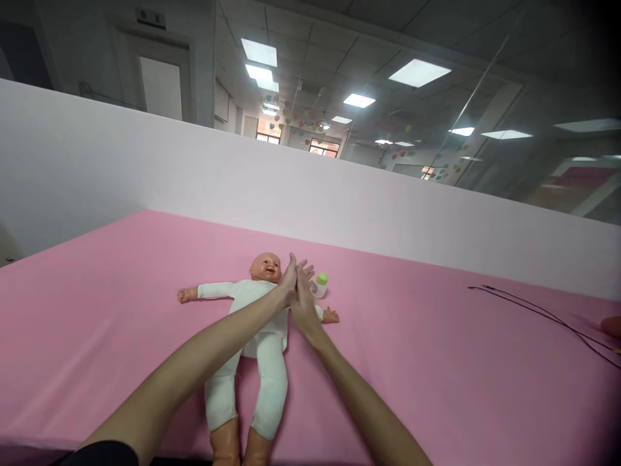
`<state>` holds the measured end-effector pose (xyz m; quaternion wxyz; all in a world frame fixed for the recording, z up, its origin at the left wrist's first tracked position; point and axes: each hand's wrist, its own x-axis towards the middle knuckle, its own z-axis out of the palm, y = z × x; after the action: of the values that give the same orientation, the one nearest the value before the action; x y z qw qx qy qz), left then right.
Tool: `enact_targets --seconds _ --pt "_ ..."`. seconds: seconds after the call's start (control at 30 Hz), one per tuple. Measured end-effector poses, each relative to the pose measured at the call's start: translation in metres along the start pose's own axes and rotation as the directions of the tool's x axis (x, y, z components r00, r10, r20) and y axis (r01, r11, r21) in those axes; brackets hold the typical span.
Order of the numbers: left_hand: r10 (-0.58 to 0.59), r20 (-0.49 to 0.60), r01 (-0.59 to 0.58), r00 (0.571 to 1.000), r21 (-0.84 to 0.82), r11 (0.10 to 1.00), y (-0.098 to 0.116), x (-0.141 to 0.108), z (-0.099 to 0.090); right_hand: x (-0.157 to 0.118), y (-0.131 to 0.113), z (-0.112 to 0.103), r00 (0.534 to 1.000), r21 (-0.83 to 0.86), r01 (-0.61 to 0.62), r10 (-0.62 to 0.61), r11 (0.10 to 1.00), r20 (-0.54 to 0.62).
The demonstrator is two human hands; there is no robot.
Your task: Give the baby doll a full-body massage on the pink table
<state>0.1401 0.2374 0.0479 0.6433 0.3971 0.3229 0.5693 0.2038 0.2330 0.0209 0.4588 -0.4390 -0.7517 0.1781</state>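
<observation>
A baby doll (250, 294) in a white cloth suit lies on its back on the pink covered surface, arms spread and head toward the wall. Over its chest and outstretched arm, my left hand (288, 283) and my right hand (303, 291) are pressed palm to palm. Their fingers are stretched out, and I see nothing held between them. Just beyond my right hand stands a small clear bottle (319, 287) with a green cap, partly covered by my fingers.
Thin black cords (533, 307) lie on the pink surface (412, 362) at the right. A skin-toned object (611, 325), cut off by the frame, sits at the right edge. A white low wall (291, 188) runs behind, with glass above it.
</observation>
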Motion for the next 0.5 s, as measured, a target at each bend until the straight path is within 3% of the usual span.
enact_targets --seconds 0.1,0.17,0.27,0.33,0.43,0.5 --pt "0.118 0.019 -0.119 0.993 0.299 0.947 0.005 -0.042 -0.004 -0.003 -0.041 0.013 0.987 0.009 0.157 -0.157 0.988 -0.027" --pt "0.087 0.103 -0.120 0.991 0.383 0.916 0.019 -0.060 -0.018 -0.001 -0.052 0.013 0.995 0.044 0.091 -0.089 0.995 -0.045" --pt "0.053 0.156 -0.075 0.986 0.138 0.988 0.043 -0.070 -0.045 -0.013 -0.058 0.023 0.997 0.109 -0.062 0.067 0.992 -0.041" --pt "0.103 0.110 -0.103 0.989 -0.001 0.995 0.049 -0.072 -0.058 -0.029 -0.067 0.037 1.000 0.097 0.009 -0.008 0.995 -0.004" --pt "0.164 0.041 -0.165 0.986 0.013 0.986 0.037 -0.076 -0.067 -0.041 -0.082 0.051 0.977 0.010 0.205 -0.205 0.979 0.052" --pt "0.130 0.074 -0.134 0.989 0.058 0.989 0.026 -0.081 -0.069 -0.036 -0.088 0.049 0.985 0.015 0.168 -0.169 0.986 0.022"
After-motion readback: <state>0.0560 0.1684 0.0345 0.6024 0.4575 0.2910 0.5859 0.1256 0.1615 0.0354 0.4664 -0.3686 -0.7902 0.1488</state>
